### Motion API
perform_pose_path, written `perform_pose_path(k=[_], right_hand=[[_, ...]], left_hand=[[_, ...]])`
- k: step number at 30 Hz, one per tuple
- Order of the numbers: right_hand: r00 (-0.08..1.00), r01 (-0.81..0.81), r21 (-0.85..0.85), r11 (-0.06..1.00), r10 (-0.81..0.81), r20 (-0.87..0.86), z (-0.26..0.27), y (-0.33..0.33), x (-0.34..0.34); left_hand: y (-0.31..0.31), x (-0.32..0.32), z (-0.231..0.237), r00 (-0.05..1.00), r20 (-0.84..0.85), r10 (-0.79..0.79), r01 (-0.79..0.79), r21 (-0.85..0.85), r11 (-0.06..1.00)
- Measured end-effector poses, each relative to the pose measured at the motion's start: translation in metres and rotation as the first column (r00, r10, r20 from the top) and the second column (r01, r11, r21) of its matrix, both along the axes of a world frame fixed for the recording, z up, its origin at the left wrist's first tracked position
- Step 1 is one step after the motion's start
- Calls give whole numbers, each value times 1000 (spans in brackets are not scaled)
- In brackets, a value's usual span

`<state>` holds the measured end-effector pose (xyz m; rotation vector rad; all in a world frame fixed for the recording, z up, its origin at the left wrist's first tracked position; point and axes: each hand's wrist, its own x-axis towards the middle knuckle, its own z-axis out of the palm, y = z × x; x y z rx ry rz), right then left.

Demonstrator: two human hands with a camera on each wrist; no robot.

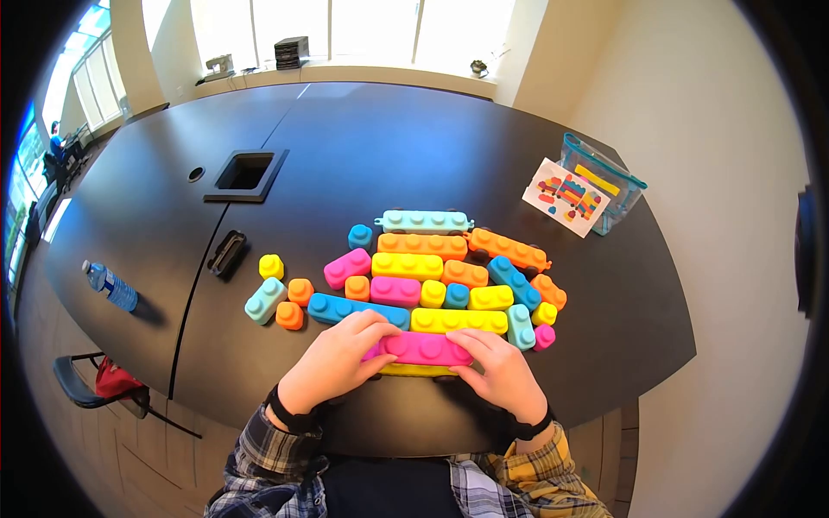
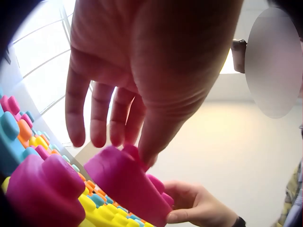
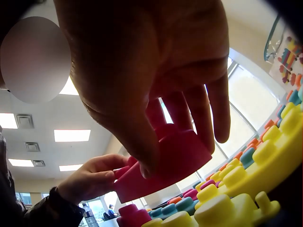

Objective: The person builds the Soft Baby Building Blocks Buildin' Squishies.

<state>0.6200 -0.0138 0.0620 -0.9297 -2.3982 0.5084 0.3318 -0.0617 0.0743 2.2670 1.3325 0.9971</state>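
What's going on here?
A person grips a long pink block near its ends, left hand on one end, right hand on the other. It's held above a yellow wheeled base, not seated on it. Another pink block seems to sit at the base's left end. Loose coloured blocks lie beyond on the table.

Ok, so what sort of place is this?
Probably an office meeting room, judging by the wide, dark, smooth-topped table, the black square inset in its top, and the large bright glass windows beyond.
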Motion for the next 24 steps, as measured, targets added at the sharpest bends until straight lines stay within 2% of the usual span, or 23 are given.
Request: perform_pose_path(k=[2,4,7,14,19,24], right_hand=[[1000,4,-7,1000,-4,-25,-3,0,5],[999,13,-60,998,-16,-46,-8,1,11],[999,16,-65,998,-19,-38,-14,2,13],[1000,-3,-148,989,6,16,-14,2,4],[996,-60,-83,995,54,-65,-24,6,-2],[998,-48,-142,989,41,-51,-22,5,-7]], left_hand=[[-6,-5,-6,1000,8,24,-24,-38,999],[-12,-13,-14,990,-38,138,-142,-121,983],[-15,-19,-23,990,-30,140,-143,-202,969],[-16,-15,-29,990,19,142,-136,-184,973],[-16,-8,-26,988,52,142,-128,-221,967],[-15,-8,-24,989,25,146,-135,-251,958]])
